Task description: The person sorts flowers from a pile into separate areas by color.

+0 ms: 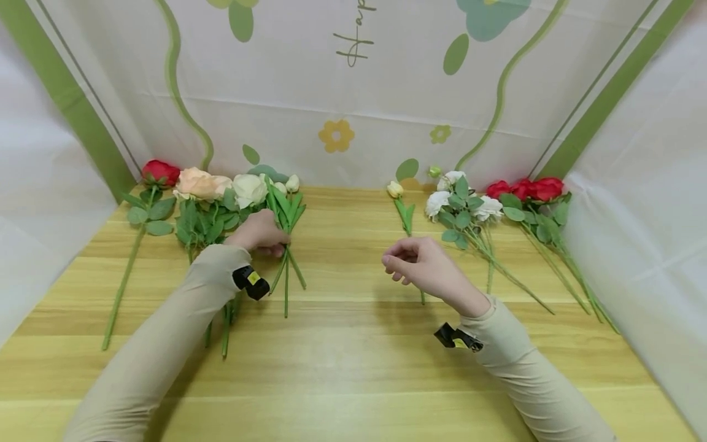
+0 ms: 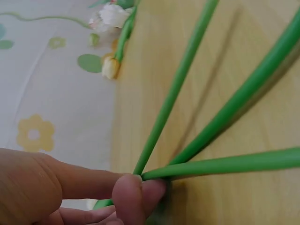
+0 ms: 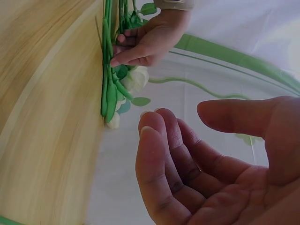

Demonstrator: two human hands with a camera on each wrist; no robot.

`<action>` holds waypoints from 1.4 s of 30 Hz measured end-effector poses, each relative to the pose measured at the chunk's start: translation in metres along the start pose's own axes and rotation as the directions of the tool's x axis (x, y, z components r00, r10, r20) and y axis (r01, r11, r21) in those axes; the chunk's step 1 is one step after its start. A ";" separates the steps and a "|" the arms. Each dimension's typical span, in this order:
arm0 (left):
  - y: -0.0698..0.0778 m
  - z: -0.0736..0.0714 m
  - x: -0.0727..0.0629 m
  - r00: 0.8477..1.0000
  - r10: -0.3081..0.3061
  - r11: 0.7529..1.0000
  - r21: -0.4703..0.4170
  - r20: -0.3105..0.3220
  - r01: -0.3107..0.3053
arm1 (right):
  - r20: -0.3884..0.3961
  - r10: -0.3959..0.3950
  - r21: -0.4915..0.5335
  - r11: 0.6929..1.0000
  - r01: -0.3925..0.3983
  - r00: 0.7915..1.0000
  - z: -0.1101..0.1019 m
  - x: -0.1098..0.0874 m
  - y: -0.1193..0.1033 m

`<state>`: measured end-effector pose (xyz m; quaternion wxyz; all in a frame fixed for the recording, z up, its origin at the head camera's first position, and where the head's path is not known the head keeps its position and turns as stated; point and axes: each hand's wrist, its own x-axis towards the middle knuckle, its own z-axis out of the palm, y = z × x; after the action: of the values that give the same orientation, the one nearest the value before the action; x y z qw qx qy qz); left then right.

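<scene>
Several white tulips (image 1: 286, 212) with green leaves lie at the back, left of the middle. My left hand (image 1: 259, 232) pinches their stems between thumb and fingers; in the left wrist view the crossing green stems (image 2: 176, 91) fan out from the fingertips. My right hand (image 1: 428, 268) hovers over the table with loosely curled fingers and nothing in them; the right wrist view shows a gap between thumb and fingers. Just behind and below it lies a single pale yellow tulip (image 1: 394, 189), its stem partly hidden by that hand.
On the left lie a red rose (image 1: 161, 173), peach roses (image 1: 196, 183) and a white rose (image 1: 250, 190). White flowers (image 1: 437, 204) and red roses (image 1: 547, 189) lie on the right. A printed cloth (image 1: 287, 80) rises behind the wooden table (image 1: 331, 368).
</scene>
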<state>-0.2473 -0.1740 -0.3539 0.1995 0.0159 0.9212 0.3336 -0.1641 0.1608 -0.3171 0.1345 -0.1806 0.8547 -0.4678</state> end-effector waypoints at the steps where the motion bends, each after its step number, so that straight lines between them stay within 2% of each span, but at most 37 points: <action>1: -0.001 -0.002 -0.001 1.000 -0.003 1.000 -0.028 0.000 0.003 | 0.000 -0.001 0.003 1.000 0.001 1.000 0.000 0.000 -0.001; 7: -0.005 -0.011 -0.012 1.000 0.000 0.985 -0.175 -0.023 -0.004 | 0.004 0.004 0.005 1.000 -0.004 1.000 0.000 0.000 -0.001; 11: 0.002 -0.015 -0.027 0.995 0.018 0.978 -0.207 -0.102 -0.039 | 0.005 0.007 0.004 1.000 -0.007 1.000 0.001 0.000 -0.002; 14: 0.014 -0.011 -0.039 0.984 0.056 0.975 -0.202 -0.167 -0.089 | 0.000 0.002 0.010 1.000 -0.002 1.000 0.001 -0.001 -0.003; 17: 0.029 -0.001 -0.051 0.965 0.127 0.963 -0.205 -0.228 -0.175 | -0.017 -0.011 0.034 0.999 0.012 1.000 0.001 -0.002 -0.006; 21: 0.051 0.016 -0.070 0.930 0.229 0.926 -0.229 -0.288 -0.299 | -0.058 -0.057 0.091 0.994 0.062 0.997 0.000 -0.003 -0.009; 25: 0.071 0.035 -0.089 0.882 0.308 0.881 -0.245 -0.356 -0.406 | -0.100 -0.090 0.131 0.986 0.103 0.991 0.000 -0.005 -0.014; 27: 0.078 0.045 -0.096 0.850 0.348 0.851 -0.246 -0.395 -0.463 | -0.114 -0.096 0.144 0.983 0.112 0.989 0.001 -0.007 -0.018; 29: 0.084 0.053 -0.102 0.801 0.404 0.817 -0.219 -0.442 -0.533 | -0.124 -0.102 0.159 0.980 0.122 0.987 0.002 -0.010 -0.022; 31: 0.088 0.060 -0.105 0.742 0.461 0.773 -0.191 -0.487 -0.605 | -0.131 -0.116 0.173 0.975 0.138 0.985 0.002 -0.013 -0.026; 36: 0.093 0.074 -0.109 0.567 0.601 0.644 -0.077 -0.563 -0.761 | -0.159 -0.177 0.190 0.960 0.206 0.971 0.004 -0.021 -0.035; 39: 0.094 0.081 -0.109 0.487 0.655 0.584 -0.021 -0.578 -0.811 | -0.176 -0.214 0.179 0.953 0.244 0.961 0.006 -0.025 -0.038; 42: 0.093 0.086 -0.108 0.418 0.692 0.547 0.051 -0.589 -0.835 | -0.186 -0.230 0.173 0.949 0.262 0.955 0.007 -0.028 -0.039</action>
<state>-0.1250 -0.0666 -0.3178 -0.2466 0.3160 0.7742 0.4898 -0.1291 0.1478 -0.2858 0.0217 -0.2329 0.7833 -0.5760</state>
